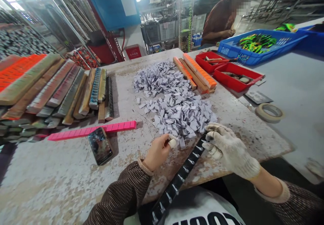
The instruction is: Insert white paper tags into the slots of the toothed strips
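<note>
A long black strip (pixel 186 166) slants from my lap up to the table's front edge, with small pale pieces standing in a row of slots along it. My right hand (pixel 229 149), in a white knitted glove, is closed around its upper end. My left hand (pixel 159 150) is bare apart from a pale cover on one fingertip. Its fingers are curled together beside the near edge of a heap of small grey-white chips (pixel 182 113); whatever lies between them is hidden. One chip (pixel 182 142) sits close to those fingertips.
Slotted wooden bars (pixel 58 90) are stacked at left, near a pink bar (pixel 93 130) and a phone (pixel 100 146). Orange bars (pixel 199 71), red trays (pixel 238 76), a blue basket (pixel 260 46) and a tape roll (pixel 270 112) are at right. Another person (pixel 219 19) sits behind.
</note>
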A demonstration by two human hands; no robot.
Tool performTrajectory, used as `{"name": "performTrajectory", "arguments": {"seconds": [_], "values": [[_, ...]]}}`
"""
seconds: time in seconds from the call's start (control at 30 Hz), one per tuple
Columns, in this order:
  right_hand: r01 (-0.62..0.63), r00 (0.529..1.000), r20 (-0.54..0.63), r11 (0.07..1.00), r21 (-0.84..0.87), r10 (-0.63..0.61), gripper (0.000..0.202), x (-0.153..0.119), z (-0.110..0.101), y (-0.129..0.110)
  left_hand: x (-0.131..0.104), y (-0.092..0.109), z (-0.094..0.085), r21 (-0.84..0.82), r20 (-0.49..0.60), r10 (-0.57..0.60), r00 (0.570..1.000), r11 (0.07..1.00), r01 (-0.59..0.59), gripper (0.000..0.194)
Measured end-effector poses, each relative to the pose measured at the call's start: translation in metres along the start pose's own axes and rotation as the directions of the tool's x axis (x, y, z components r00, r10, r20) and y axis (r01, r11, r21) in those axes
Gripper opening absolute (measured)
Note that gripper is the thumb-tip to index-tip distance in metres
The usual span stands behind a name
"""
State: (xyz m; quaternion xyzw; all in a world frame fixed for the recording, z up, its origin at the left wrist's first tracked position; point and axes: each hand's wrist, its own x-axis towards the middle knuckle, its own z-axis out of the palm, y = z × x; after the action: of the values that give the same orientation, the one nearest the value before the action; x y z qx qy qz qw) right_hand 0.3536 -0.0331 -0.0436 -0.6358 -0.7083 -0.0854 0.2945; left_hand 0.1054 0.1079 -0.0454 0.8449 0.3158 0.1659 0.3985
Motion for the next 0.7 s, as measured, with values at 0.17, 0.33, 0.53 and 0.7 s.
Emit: {"name": "performTrajectory", "arguments": {"seconds": [0.17,0.33,0.53,0.7], "values": [[-0.039,0.999,-0.006,0.971,0.235,0.042,0.014,0.024,0.010,-0.030,-0.004,0.031,0.006,-0.077,-0.002,0.042,0.999,0.996,-0.042,0.014],[-0.124,0.992,0.039,0.884,0.450,0.120,0.022,0.039,0.017,-0.045,-0.013,0.044,0.014,0.151,-0.137,0.198,0.970,0.972,-0.177,0.012],[-0.195,0.981,0.111,0.766,0.612,0.160,0.014,0.025,0.005,-0.037,-0.019,0.047,0.005,-0.139,-0.115,0.109,0.987,0.982,-0.125,0.027],[-0.205,0.978,0.174,0.683,0.701,0.116,0.020,0.014,-0.002,-0.038,-0.017,0.052,0.000,-0.249,0.150,0.099,0.984,0.967,-0.059,0.043]]}}
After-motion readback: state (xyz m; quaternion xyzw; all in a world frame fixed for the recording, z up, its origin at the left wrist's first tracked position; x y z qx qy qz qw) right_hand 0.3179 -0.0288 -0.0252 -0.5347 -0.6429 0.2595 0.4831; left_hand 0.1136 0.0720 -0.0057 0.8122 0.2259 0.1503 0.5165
